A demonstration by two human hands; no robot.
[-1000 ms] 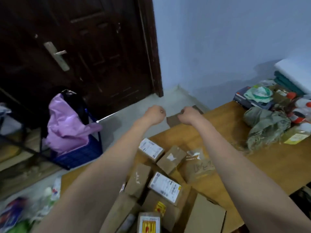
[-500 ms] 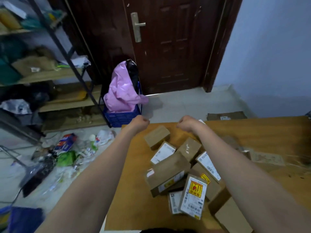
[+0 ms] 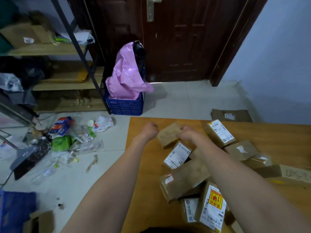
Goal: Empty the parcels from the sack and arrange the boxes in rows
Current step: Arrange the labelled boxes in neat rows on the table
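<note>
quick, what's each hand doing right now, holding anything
Left hand: fingers curled into a fist, holding nothing, beside the plain brown box.
Right hand: fingers curled over that box's near edge, apparently gripping it.

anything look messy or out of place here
Yes. The boxes lie in a jumbled heap on the wooden table, overlapping and skewed, not in rows. Beside the table, the floor is strewn with litter: wrappers, plastic bags and packaging. A flattened piece of cardboard lies on the floor behind the table.
</note>
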